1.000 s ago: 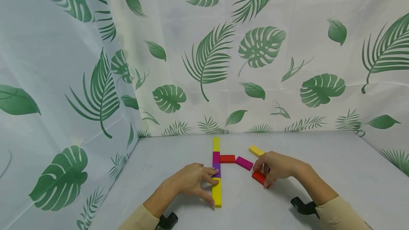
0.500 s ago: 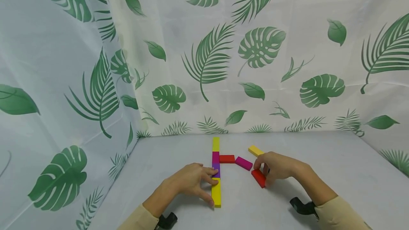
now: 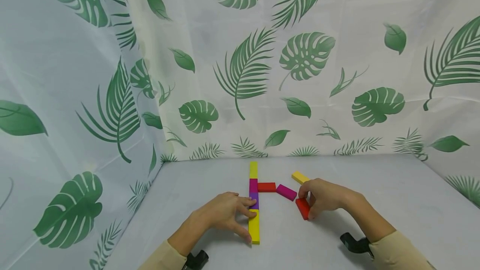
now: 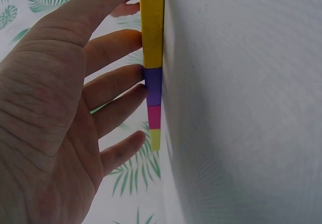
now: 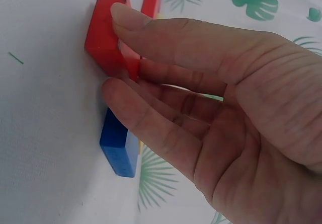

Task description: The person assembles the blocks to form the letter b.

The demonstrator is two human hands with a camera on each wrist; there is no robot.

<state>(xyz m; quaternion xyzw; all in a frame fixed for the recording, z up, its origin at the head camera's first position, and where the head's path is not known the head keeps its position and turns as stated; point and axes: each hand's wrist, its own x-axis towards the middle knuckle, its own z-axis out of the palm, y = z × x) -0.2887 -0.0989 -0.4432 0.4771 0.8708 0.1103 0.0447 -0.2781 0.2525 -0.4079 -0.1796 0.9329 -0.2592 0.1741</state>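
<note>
A straight column of flat blocks lies on the table: a lime-yellow block (image 3: 253,170), a magenta block (image 3: 253,185), a purple block (image 3: 254,200) and a long yellow block (image 3: 254,229). My left hand (image 3: 226,211) rests along its left side, fingers fairly straight, tips at the purple and yellow blocks. From the magenta one, a red block (image 3: 266,187) extends right, followed by a slanted magenta block (image 3: 286,192). My right hand (image 3: 325,197) pinches another red block (image 3: 303,208) between thumb and fingers, close by that slanted block's lower end.
Beyond my right hand lies a yellow block (image 3: 300,177), partly covered by it. A blue block (image 5: 119,142) shows under the fingers in the right wrist view, hidden in the head view. A leaf-patterned curtain (image 3: 258,132) borders the white table (image 3: 210,174) at the back.
The red block in my right hand has turned to a steeper angle and shifted slightly left, its near end swinging left. My left hand and the column stay in place.
</note>
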